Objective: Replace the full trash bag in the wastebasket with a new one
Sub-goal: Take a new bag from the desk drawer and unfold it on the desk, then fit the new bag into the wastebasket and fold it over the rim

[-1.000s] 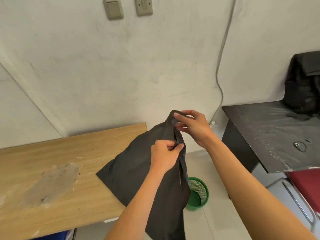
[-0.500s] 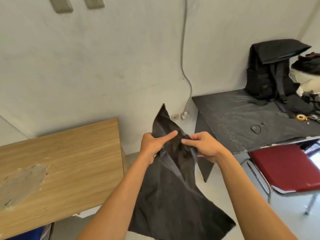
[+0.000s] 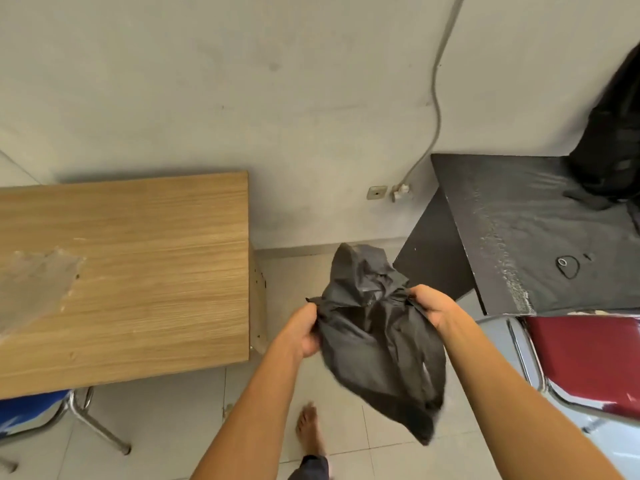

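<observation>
A black plastic trash bag [image 3: 377, 337] hangs in the air between my two hands, over the tiled floor. My left hand [image 3: 304, 329] grips its rim on the left side. My right hand [image 3: 431, 304] grips the rim on the right, a short way apart, so the bag's mouth is partly pulled open between them. One flap of the rim stands up behind the hands. The bag's lower end trails down and to the right, blurred. The green wastebasket is out of view.
A wooden table [image 3: 138, 271] stands at left with a blue chair [image 3: 31, 410] under it. A black table [image 3: 540, 237] at right carries a black backpack [image 3: 613, 133]. A red chair [image 3: 588, 355] sits beside it. My bare foot [image 3: 310, 427] is on the floor.
My hands have lowered and moved apart along the bag's rim, spreading its mouth. The bag has swung down and billowed. The view has tilted toward the floor.
</observation>
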Tool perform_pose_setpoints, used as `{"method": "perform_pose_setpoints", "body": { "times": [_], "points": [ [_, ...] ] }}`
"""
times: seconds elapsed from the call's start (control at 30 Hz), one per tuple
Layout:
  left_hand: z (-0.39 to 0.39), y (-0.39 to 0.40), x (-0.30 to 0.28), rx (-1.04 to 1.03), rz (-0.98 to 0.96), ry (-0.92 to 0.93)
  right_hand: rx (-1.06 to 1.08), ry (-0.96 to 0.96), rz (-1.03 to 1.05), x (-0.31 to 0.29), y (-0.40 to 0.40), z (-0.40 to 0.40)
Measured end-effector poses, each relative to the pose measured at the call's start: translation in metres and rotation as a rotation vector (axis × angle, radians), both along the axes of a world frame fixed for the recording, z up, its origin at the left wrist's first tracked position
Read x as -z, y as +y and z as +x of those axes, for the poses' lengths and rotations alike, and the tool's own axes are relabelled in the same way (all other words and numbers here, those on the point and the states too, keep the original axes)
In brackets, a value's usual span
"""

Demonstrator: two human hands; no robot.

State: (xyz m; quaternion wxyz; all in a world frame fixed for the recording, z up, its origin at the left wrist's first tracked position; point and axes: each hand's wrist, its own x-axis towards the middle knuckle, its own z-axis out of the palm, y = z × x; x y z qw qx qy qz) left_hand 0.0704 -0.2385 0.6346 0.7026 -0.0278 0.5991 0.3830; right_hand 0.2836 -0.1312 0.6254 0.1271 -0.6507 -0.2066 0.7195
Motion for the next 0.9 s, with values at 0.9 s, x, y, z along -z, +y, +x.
{"method": "perform_pose_setpoints", "body": {
  "times": [0.9],
  "points": [
    [0.006,-0.003,0.08,-0.055,-0.031,0.042,-0.162,0.05,-0.006,0.052,0.078,0.025]
  ]
}}
